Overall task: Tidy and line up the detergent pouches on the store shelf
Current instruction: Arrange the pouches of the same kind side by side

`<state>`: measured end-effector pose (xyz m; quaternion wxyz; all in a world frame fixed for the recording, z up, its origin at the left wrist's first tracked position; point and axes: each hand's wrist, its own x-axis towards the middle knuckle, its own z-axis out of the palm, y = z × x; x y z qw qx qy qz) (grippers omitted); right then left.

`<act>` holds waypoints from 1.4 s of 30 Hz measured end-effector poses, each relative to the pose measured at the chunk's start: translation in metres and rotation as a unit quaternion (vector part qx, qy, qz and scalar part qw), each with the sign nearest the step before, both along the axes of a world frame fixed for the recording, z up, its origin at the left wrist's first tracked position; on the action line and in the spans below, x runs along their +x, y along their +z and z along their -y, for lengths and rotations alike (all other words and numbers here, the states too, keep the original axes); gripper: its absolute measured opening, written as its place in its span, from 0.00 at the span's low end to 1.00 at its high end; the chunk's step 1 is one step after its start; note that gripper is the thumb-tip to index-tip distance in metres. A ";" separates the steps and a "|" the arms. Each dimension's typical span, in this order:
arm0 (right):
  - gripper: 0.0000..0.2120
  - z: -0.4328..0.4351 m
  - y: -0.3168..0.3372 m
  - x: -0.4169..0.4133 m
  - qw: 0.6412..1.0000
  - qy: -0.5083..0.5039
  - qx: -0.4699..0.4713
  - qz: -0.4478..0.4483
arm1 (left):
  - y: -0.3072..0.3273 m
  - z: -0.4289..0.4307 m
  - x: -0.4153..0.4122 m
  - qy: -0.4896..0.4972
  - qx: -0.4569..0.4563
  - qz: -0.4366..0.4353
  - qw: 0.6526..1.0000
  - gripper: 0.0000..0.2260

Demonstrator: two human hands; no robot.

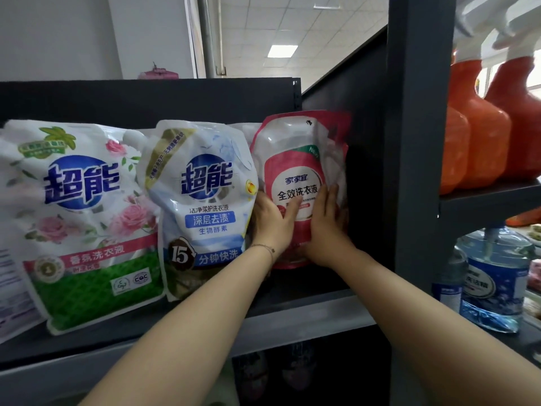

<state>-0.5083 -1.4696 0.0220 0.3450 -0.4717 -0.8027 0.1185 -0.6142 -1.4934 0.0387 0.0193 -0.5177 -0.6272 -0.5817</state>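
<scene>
A red and white detergent pouch point(292, 159) stands upright at the right end of the dark shelf point(292, 291). My left hand point(270, 222) grips its lower left side, and my right hand point(326, 227) presses on its lower right front. Left of it stands a blue and white pouch point(202, 194), leaning slightly. Further left is a pouch printed with roses above a green base point(85, 218). Another pouch point(11, 288) shows partly at the far left edge. More white pouches hide behind the red one.
A dark upright post point(415, 171) bounds the shelf on the right. Beyond it stand orange spray bottles point(480, 136) on an upper shelf and a blue liquid bottle point(494, 279) below. The shelf's grey front edge point(307, 320) runs under my forearms.
</scene>
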 end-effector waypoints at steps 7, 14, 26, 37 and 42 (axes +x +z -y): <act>0.66 0.012 -0.011 0.014 0.999 -0.039 0.029 0.006 | 0.003 0.011 0.014 -0.006 -0.074 -0.056 0.996 0.43; 0.43 0.030 -0.003 0.021 0.988 -0.111 0.099 -0.044 | -0.004 0.033 0.003 -0.035 -0.158 -0.017 0.987 0.40; 0.49 0.041 -0.004 0.035 0.987 0.026 -0.047 -0.150 | -0.014 0.043 -0.006 -0.155 -0.180 0.019 0.971 0.36; 0.39 0.036 0.022 0.036 0.982 0.055 0.007 -0.178 | -0.013 0.029 0.003 -0.127 -0.070 0.143 0.979 0.23; 0.35 0.034 0.020 0.028 0.981 0.087 0.022 -0.174 | -0.008 0.028 0.000 -0.114 -0.004 0.164 0.980 0.14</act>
